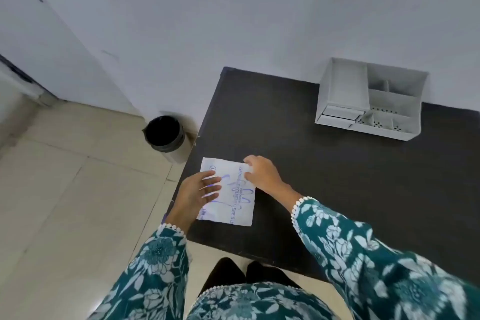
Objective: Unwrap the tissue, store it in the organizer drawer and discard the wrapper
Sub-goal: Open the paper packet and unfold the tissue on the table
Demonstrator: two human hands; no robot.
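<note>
Neither grip has closed on anything yet: the left hand lies with fingers spread flat across the near-left part of the wrapped tissue pack, and the right hand rests its curled fingertips on the pack's far right corner, seemingly feeling for an edge to pinch, though whether the fingers have actually caught the film I cannot tell.

The pack sits flat on the dark surface, close to its left edge and towards the near-left corner. It is a white rectangle with blue print. Its long axis runs from the near edge of the surface towards the far edge, tilted slightly, and the lettering runs along that axis. It looks sealed; no tear or loose flap shows.

By my reading the task is at its very start. Nothing is unwrapped, nothing is stored and nothing is thrown away. Left to do: open the wrapper, take out the tissue, carry it to the white organizer that stands by the far right corner of the surface against the wall, and put it in the drawer. The drawer front on the organizer's lower left looks closed, so it would likely need pulling out first. The wrapper then belongs in the black-lined bin on the floor, just beside the surface's left edge.
</note>
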